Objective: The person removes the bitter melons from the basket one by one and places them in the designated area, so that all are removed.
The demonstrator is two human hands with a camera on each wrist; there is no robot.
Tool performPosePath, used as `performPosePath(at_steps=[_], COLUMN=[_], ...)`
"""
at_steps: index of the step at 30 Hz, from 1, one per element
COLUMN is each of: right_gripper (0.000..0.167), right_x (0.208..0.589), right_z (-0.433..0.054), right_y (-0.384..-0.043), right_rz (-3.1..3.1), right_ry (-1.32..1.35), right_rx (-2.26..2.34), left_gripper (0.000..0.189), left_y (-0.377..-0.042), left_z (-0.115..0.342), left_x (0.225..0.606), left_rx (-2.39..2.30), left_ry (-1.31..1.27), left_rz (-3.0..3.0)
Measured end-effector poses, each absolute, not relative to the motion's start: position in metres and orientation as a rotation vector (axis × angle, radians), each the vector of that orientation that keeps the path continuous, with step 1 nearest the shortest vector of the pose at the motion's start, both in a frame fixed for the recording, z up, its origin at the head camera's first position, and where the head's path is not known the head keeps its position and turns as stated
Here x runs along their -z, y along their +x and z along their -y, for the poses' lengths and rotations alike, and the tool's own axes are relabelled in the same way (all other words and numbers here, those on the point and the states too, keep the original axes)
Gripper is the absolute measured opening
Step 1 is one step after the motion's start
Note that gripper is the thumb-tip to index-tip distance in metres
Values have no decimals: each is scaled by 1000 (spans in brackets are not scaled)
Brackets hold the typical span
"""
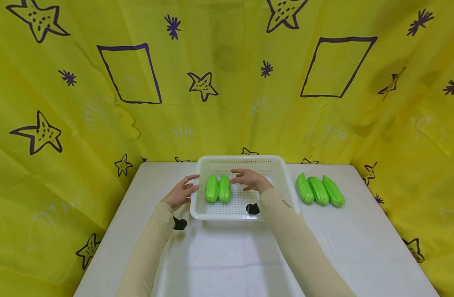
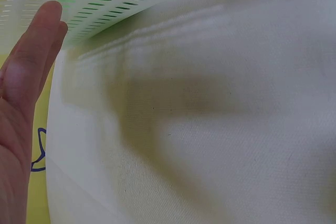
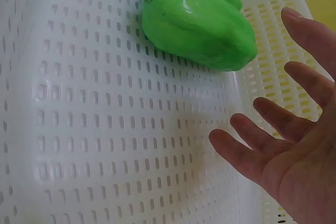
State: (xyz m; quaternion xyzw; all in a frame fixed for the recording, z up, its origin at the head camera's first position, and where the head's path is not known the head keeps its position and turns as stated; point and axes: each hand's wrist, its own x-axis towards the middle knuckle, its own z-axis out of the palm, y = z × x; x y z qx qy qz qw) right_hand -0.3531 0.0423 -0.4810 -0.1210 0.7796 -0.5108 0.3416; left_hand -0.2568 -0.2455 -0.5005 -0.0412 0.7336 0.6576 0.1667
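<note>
Two glossy green gourd-like pieces (image 1: 218, 189) lie side by side in the left part of a white perforated plastic basket (image 1: 245, 216). My right hand (image 1: 248, 180) hovers inside the basket, just right of them, its fingers spread and holding nothing. In the right wrist view, the nearer green piece (image 3: 199, 27) rests beyond the fingertips, apart from them. My left hand (image 1: 180, 192) is at the basket's left side, fingertips right at the rim. The left wrist view shows its fingers (image 2: 39, 40) extended beside the slotted wall.
Three more green pieces (image 1: 320, 190) lie in a row on the white-covered table (image 1: 227, 260), right of the basket. A yellow curtain (image 1: 234, 123) with drawn stars and frames encloses the table's back and sides. Dark wrist-camera parts (image 1: 180, 224) show beneath the sleeves.
</note>
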Motion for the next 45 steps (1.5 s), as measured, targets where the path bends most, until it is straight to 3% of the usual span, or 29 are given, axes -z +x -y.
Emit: performPosePath(at_steps=[28,45], right_gripper=[62,60], right_x=[488,484], right_z=[-6,-13], right_y=[-346,-350], right_rz=[-2025,-2124], right_ry=[-238,-260], right_rx=[1401,1287], left_gripper=[56,56], left_y=[-253,-255], left_z=[249,246], left_x=[501,499], left_rx=[-1873,-1869], left_ry=[-116,-118], left_rz=[-2090,-2095])
